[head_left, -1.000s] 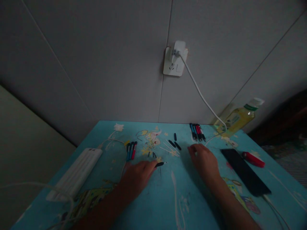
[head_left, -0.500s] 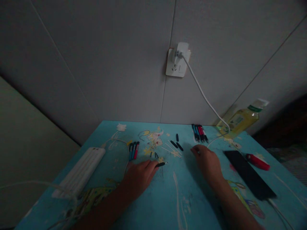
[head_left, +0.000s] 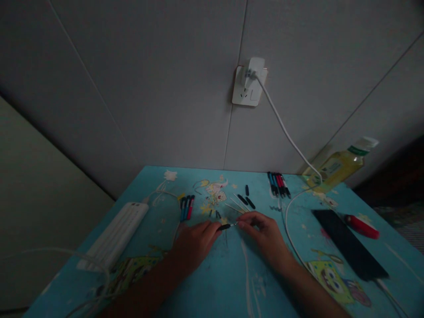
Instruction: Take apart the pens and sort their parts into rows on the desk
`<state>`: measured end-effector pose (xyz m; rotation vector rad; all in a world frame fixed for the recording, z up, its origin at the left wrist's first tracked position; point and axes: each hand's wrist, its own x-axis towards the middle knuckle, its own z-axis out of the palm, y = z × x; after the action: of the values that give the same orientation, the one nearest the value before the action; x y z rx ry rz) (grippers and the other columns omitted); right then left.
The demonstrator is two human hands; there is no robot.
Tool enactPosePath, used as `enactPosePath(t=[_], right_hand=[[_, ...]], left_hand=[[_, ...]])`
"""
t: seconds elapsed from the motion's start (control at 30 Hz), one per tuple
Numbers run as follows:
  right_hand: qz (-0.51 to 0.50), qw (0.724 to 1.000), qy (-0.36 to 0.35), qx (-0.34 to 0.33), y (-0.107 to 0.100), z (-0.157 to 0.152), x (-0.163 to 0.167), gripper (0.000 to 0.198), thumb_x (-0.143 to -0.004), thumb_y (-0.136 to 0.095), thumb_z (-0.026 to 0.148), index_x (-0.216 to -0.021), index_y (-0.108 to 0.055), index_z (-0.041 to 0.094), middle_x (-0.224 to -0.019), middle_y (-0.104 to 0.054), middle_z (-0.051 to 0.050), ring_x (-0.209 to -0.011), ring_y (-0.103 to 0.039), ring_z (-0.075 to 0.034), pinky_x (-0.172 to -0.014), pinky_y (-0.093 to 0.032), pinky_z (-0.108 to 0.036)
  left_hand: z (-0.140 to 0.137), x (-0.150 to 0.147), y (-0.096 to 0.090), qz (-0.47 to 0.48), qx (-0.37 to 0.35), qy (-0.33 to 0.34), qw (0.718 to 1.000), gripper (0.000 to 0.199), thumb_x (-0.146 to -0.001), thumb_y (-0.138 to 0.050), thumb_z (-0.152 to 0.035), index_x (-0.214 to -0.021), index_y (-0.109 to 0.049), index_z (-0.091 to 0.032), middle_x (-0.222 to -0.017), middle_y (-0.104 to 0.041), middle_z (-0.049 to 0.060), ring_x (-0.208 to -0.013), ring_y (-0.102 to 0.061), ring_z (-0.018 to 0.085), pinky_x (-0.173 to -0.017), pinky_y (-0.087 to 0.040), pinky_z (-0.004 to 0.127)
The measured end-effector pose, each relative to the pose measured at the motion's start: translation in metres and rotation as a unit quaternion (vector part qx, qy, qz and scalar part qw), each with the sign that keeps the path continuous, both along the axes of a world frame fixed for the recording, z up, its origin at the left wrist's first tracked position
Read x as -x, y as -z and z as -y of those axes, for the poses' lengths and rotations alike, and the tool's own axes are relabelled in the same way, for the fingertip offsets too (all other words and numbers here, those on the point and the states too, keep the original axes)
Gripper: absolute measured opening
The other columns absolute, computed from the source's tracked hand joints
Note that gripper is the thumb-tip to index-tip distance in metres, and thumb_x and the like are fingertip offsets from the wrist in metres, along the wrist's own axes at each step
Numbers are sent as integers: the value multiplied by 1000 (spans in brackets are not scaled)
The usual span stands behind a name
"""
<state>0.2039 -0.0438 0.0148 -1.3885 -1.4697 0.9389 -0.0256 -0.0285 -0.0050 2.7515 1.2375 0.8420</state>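
My left hand (head_left: 198, 238) pinches a dark pen barrel (head_left: 225, 227), its thin tip pointing right. At that tip, the thumb and forefinger of my right hand (head_left: 263, 227) are closed together; what they hold is too small to make out. Just beyond the fingers lie several white pen refills (head_left: 234, 206), partly covered by my right hand. Dark pen barrel pieces (head_left: 243, 199) rest behind them. Small dark pen parts (head_left: 217, 214) lie close to my left fingertips. Thin, wavy dark pieces like springs (head_left: 275, 208) are on the table to the right.
Blue and red pens (head_left: 187, 207) lie at left, and another row of pens (head_left: 278, 184) at the back right. A white power strip (head_left: 114, 234), black slab with a cable (head_left: 349, 243), red tool-like object (head_left: 362, 226) and bottle of yellow liquid (head_left: 341, 167) surround the work. A white cable (head_left: 287, 221) crosses the table.
My right hand has moved left to the tip of the pen barrel, uncovering the wavy pieces and cable. My left hand keeps its hold. The view has shifted slightly.
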Motion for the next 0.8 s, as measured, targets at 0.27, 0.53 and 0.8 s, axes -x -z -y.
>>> enactPosePath(t=[0.27,0.53,0.8], right_hand=[[15,999,-42,-14,9,7,13,14,-87,-68,29,-96,-76,23,-92,-76,-1,-85,-68,-17,-79,-49,-28],[171,980,-82,-63,13,10,14,37,-101,-46,35,-79,-70,19,-69,-66,0,-63,-60,-13,-64,-43,-25],[218,959,-106,-146,6,7,5,18,-96,-57,33,-93,-69,20,-88,-71,-2,-85,-65,-15,-85,-44,-26]], left_hand=[[-1,3,8,-10,-3,25,1000,25,-102,-44,-30,-112,-66,-22,-80,-68,2,-71,-67,15,-66,-49,25],[-4,4,11,-16,-35,49,998,25,-102,-44,-29,-107,-67,-22,-79,-67,2,-72,-66,15,-65,-50,25],[-13,9,11,6,-69,94,993,27,-102,-41,-29,-109,-67,-23,-87,-71,2,-76,-68,14,-72,-54,24]])
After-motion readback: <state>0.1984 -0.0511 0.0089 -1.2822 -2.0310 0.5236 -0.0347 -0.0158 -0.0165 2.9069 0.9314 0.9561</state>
